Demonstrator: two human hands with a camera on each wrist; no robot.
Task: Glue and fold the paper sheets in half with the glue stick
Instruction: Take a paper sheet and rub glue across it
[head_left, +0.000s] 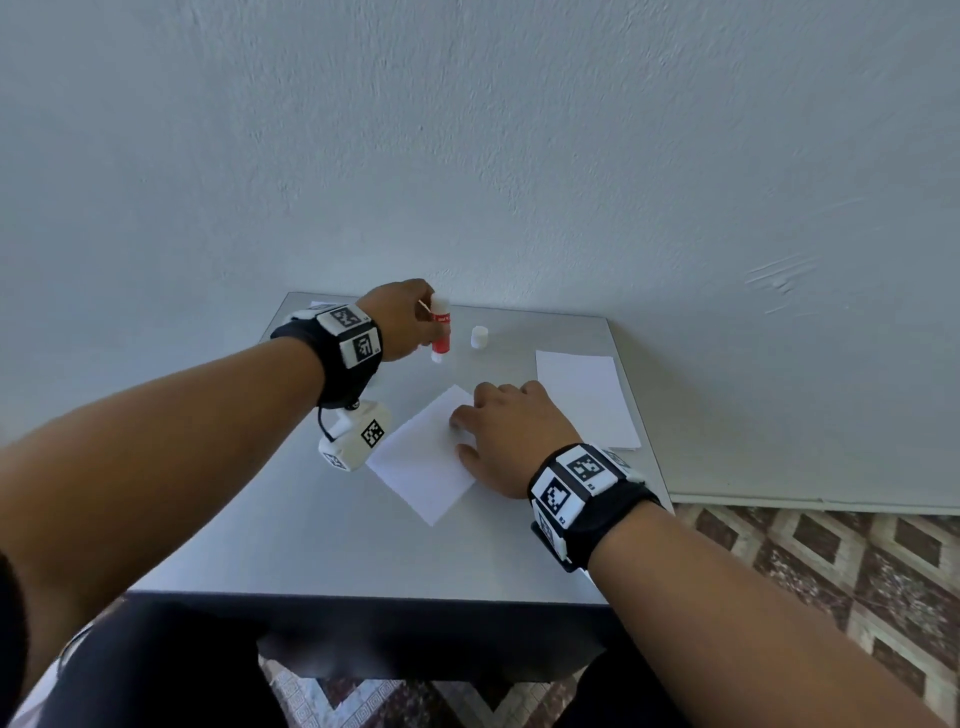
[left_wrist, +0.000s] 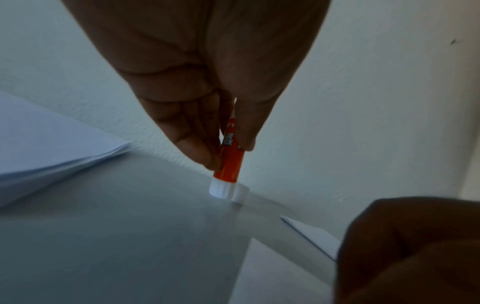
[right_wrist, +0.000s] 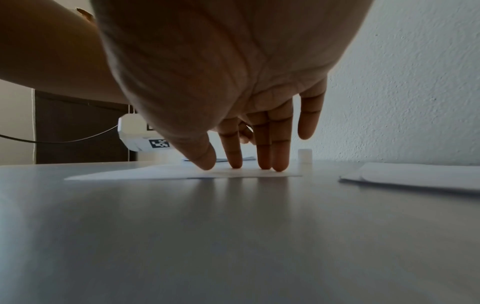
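Grey table (head_left: 311, 545), taken as the landmark, near edge to far edge. Nearest item: a white paper sheet (head_left: 415, 457) is lying flat at the table's middle, turned corner-on to the near edge. The right hand (head_left: 511, 434) is resting on that sheet's right part, fingers straight and spread, thumb and fingertips (right_wrist: 262, 162) pressing down on the paper, nothing being gripped. Just left of the sheet, a white marker-tagged camera block (head_left: 358, 436) is hanging under the left wrist, above the table surface. Toward the table's right edge, a stack of white sheets (head_left: 587, 397) is lying flat, apart from the pressed sheet. Farther back, beyond the sheet, the left hand (head_left: 402, 322) is holding the red glue stick (head_left: 440, 330), thumb and fingers pinching its barrel narrowly; the stick is standing close to upright with its white lower end (left_wrist: 221, 190) at the table surface, whether touching cannot be told. Just right of the stick, a small white cap (head_left: 479, 336) is standing on the table on its own. At the table's far left corner, another pile of white paper (left_wrist: 52, 139) is lying against the wall side. Behind the table, a pale textured wall (head_left: 467, 130) is rising.
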